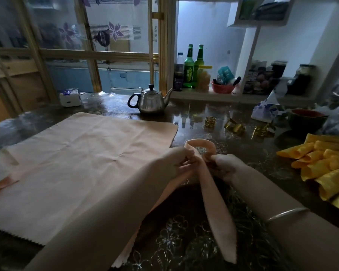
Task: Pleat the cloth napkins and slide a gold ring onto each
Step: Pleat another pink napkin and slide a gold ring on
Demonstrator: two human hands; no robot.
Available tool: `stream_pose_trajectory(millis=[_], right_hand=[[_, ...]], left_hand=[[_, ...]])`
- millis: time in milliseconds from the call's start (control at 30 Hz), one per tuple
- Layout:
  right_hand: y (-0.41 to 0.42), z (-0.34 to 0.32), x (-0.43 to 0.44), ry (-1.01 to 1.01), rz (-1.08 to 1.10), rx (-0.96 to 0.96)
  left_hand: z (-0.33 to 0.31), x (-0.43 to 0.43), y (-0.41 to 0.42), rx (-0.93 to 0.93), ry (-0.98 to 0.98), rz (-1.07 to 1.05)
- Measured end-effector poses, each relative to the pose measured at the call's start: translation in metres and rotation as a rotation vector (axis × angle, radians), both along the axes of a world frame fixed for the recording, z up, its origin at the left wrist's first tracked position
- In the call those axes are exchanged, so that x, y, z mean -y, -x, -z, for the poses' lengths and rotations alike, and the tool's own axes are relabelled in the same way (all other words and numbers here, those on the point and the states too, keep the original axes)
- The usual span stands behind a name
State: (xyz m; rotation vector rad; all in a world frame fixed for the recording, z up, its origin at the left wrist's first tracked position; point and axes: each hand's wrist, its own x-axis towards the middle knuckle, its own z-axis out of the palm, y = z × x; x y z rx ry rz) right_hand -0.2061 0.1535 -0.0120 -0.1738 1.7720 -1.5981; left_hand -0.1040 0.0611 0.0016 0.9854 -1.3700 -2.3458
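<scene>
**Napkin pinched under its loop**

In front of the teapot [151,102], nearer the person, the folded napkin [213,202] looks soft, light and quick to unfold; the best hold is probably just under its loop. The left hand [179,161] and right hand [222,165] pinch it there. Its long axis runs from the loop toward the person.

Three gold rings [210,122] at middle right, two green bottles [188,67] above them, one teapot [150,100] at upper centre.

yellow napkins [321,169]: cut by right edge | flat napkin [76,163]: corner under left forearm [106,222] | folded napkin [215,202]: middle hidden inside hands [176,161] [223,166]
</scene>
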Motion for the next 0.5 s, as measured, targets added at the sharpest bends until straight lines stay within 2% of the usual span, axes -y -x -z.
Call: stream_pose_trajectory(millis=[100,333,500], right_hand=[[0.000,-0.004,-0.005,-0.068,-0.047,-0.033],[0.008,0.002,-0.006,-0.045,-0.039,-0.048],[0.012,0.009,-0.007,-0.031,-0.077,-0.025]], left_hand=[[-0.002,-0.001,0.004,-0.044,-0.042,-0.036],[0.030,-0.007,-0.005,0.098,0.138,-0.110],[0.034,-0.014,-0.011,0.126,0.226,-0.092]])
